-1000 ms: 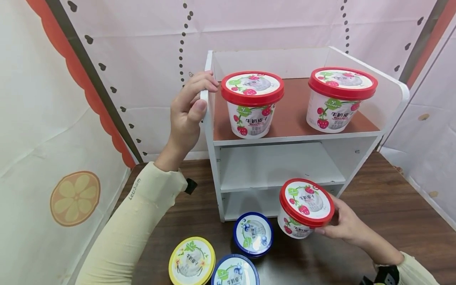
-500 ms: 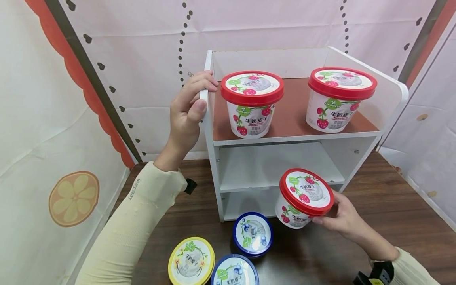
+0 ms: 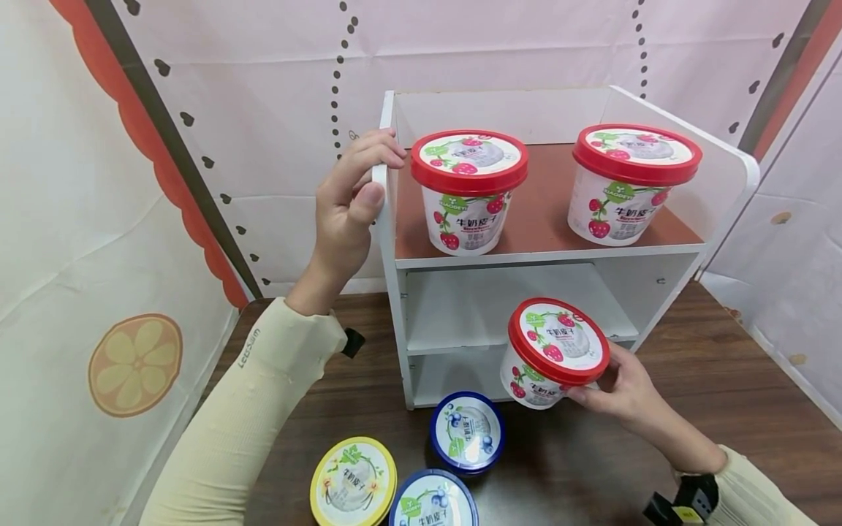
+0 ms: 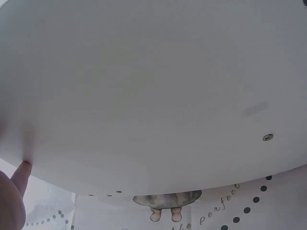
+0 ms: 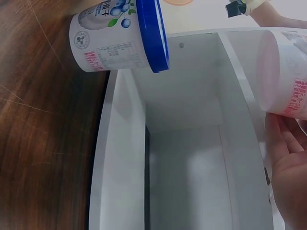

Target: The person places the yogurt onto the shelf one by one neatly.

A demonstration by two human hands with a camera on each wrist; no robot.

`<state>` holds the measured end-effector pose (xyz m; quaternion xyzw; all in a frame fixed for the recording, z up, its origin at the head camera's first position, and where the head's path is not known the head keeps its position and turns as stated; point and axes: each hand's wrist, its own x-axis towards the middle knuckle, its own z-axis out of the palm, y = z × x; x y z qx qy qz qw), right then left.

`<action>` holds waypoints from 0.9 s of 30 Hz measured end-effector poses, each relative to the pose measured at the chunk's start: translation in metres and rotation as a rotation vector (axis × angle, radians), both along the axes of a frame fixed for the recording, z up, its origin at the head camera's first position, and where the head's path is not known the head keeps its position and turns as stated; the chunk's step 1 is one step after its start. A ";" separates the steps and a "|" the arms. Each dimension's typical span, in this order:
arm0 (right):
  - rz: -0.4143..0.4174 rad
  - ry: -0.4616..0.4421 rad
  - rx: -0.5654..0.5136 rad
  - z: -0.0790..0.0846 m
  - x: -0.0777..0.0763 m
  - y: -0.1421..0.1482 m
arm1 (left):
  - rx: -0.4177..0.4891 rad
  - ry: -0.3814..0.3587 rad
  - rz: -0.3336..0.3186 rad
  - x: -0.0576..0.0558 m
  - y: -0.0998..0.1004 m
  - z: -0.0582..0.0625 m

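My left hand (image 3: 349,197) grips the upper left side panel of a small white shelf unit (image 3: 500,307), its fingers hooked over the edge. In the left wrist view a fingertip (image 4: 22,176) touches the white panel. A tilted red-lidded tub (image 3: 559,343) with strawberry print is held in my right hand (image 3: 628,394), off the table and in front of the lower shelves. The right wrist view shows the base of that tub (image 5: 293,76) with the fingers against its side. Two more strawberry tubs, one left (image 3: 467,197) and one right (image 3: 628,186), stand upright on the brown top shelf.
Near the unit's front left, a blue-lidded tub (image 3: 468,431), another blue-lidded tub (image 3: 434,504) and a yellow-lidded tub (image 3: 354,482) stand on the dark wooden table (image 3: 743,351). Printed cloth (image 3: 493,44) hangs behind and at both sides.
My right hand has lifted the strawberry tub upward, slightly left and toward the shelf unit. The left hand and the other tubs stay where they were.
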<state>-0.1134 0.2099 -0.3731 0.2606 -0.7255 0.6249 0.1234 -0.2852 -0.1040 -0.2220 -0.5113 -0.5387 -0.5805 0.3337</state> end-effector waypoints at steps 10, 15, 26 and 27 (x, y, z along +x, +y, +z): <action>0.007 0.006 -0.022 0.004 -0.004 0.000 | 0.016 0.025 -0.024 -0.001 0.001 0.001; -0.020 0.011 -0.010 0.008 -0.006 -0.001 | 0.010 0.013 -0.015 -0.001 0.000 0.000; -0.058 -0.023 0.015 0.016 -0.010 -0.005 | 0.010 0.012 -0.020 -0.001 0.000 0.000; -0.056 -0.025 0.017 0.016 -0.010 -0.005 | 0.010 0.011 -0.021 -0.001 0.000 0.000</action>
